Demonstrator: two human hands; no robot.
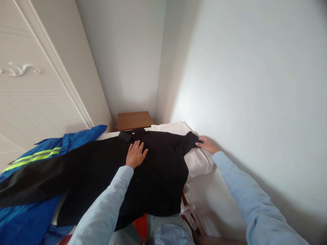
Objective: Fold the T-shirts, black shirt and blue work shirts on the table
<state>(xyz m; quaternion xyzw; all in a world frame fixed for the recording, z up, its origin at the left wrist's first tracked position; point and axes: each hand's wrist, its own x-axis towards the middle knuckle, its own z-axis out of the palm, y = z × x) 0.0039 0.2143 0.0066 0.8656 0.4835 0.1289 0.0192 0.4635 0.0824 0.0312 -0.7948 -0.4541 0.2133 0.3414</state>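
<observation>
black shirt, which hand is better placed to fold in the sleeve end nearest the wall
Probably the right: the right hand is at that sleeve end, while the left hand rests near the collar, farther away.

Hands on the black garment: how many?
2: the left hand lies spread below the collar of the black garment; the right hand touches its sleeve, near the wall.
</observation>
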